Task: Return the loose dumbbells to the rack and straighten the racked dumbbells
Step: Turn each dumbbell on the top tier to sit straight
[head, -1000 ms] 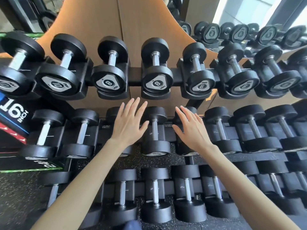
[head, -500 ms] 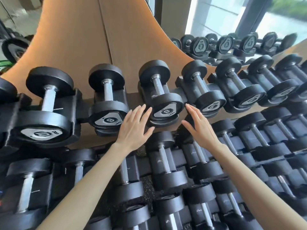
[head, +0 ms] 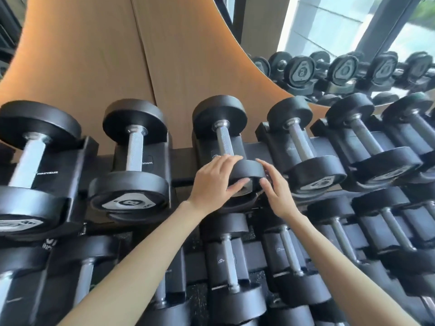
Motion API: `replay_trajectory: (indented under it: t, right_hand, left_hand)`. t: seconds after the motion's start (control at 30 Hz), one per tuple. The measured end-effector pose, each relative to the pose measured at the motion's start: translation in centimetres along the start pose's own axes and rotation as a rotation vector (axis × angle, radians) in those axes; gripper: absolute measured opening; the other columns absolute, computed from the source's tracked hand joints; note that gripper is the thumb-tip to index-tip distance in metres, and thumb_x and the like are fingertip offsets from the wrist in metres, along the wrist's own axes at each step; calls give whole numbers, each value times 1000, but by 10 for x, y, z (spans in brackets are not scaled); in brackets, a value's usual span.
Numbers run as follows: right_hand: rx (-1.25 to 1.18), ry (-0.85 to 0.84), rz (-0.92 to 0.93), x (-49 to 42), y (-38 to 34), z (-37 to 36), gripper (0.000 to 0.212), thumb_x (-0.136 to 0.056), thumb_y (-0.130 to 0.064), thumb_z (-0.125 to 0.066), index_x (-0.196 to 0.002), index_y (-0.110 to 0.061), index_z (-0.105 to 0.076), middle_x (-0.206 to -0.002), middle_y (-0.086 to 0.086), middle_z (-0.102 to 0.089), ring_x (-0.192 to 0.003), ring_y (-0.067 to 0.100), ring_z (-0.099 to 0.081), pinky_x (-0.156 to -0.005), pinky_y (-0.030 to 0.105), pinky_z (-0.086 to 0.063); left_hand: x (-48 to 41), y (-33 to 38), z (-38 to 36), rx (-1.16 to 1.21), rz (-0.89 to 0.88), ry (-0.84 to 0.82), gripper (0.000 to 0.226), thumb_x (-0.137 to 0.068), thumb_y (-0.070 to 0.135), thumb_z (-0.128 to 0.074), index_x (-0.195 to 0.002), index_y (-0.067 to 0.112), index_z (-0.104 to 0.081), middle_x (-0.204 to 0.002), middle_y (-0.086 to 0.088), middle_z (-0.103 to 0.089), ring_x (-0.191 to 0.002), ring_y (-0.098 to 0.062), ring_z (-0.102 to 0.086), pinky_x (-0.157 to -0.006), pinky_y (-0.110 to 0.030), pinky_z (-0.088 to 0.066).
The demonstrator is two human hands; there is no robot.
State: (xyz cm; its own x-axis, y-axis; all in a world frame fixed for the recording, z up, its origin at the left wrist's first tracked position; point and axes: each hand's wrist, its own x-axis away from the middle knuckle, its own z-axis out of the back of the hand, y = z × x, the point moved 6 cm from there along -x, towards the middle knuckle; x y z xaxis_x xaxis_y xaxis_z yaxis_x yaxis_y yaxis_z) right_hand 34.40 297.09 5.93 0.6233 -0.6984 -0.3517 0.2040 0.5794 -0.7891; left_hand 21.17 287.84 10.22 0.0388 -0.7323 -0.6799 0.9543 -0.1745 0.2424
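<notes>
A person's left hand (head: pixel 215 181) grips the near head of a black round-headed dumbbell with a knurled steel handle (head: pixel 224 141). The fingers curl over the top of the head's rim, and the thumb lies across its front face. The right hand (head: pixel 279 190) is laid against the right side of the same head. Its fingers are nearly straight along the rim, not clamped, and its thumb touches the lower face.

The dumbbell sits in a cradle on the top tier of the black tiered metal rack (head: pixel 182 165), about midway along that tier, with its far head towards the tan wooden wall panel (head: pixel 94 57). Just to its left rests a larger black dumbbell marked 8 (head: pixel 129 195), and just to its right a smaller black dumbbell (head: pixel 315 176). On the tier below, another black dumbbell (head: pixel 227 257) lies in its cradle between the person's forearms.
</notes>
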Motion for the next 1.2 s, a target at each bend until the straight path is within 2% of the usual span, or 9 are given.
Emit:
replay_trajectory:
  t: [0.13,0.23,0.37,0.57,0.7,0.87,1.0,1.1,1.2]
  right_hand:
    - [-264,78,14,-6,14,-12,36,-87,-38,-45,-121,-24,-45,-117,-17,-55,-106,-7,-52,-90,14,-39]
    - [-392,139,5,-10,18,-20,45,-83,-61,-51,-116,-31,-47,-111,-27,-58,-101,-7,-52,-88,15,-40]
    - [-398,150,54,-17,15,-26,29,-76,-42,-56,-105,-40,-53,-105,-30,-59,-94,-8,-53,-83,18,-42]
    - [-171,118,181,-32,-5,-19,44,-68,-33,-59,-104,-8,-57,-88,-8,-55,-79,-10,-49,-71,8,-38]
    - [141,-10,364,-40,-38,-21,45,-76,-50,-62,-103,-15,-53,-80,1,-53,-72,10,-46,-67,20,-39]
    - [557,-10,522,-47,-74,-31,62,-84,-69,-41,-94,-11,-62,-70,3,-56,-58,22,-52,-51,29,-42]
    - [654,-4,554,-48,-81,-33,58,-82,-69,-43,-93,-15,-60,-69,0,-55,-58,19,-53,-51,25,-37]
    - [358,-57,434,-43,-64,-24,53,-78,-61,-57,-99,-12,-60,-83,-2,-58,-77,16,-55,-65,29,-45]
    - [-9,-39,332,-39,-44,-11,47,-72,-47,-69,-102,-11,-63,-93,-8,-59,-90,11,-56,-81,23,-42]
  left_hand:
    - [2,-6,-3,-1,-73,216,46,-92,46,-55,-113,5,-59,-101,-8,-67,-91,-22,-64,-81,-33,-53]
    - [6,-11,-6,23,-63,241,46,-92,47,-56,-114,6,-58,-98,-9,-67,-89,-22,-63,-82,-32,-53]
    - [14,-21,-4,108,-12,281,45,-92,46,-55,-116,8,-55,-97,-12,-67,-89,-22,-62,-86,-28,-50]
    - [35,-38,-12,369,254,357,45,-93,52,-49,-112,10,-51,-105,2,-54,-99,-6,-54,-92,-16,-39]
    - [55,-55,-21,475,412,501,26,-88,27,-50,-109,12,-47,-98,11,-47,-99,12,-46,-88,-13,-37]
    - [71,-61,-39,542,613,656,44,-70,12,-33,-110,3,-48,-97,12,-50,-97,15,-47,-87,-7,-35]
    - [73,-63,-47,584,688,582,45,-75,15,-31,-108,-11,-49,-95,4,-53,-86,7,-48,-83,-7,-37]
    - [72,-55,-43,595,670,399,44,-81,22,-36,-117,-1,-47,-105,-6,-55,-93,-5,-48,-89,-10,-37]
    - [57,-39,-24,563,481,222,39,-87,28,-44,-123,14,-44,-117,4,-51,-107,-2,-49,-97,-12,-33]
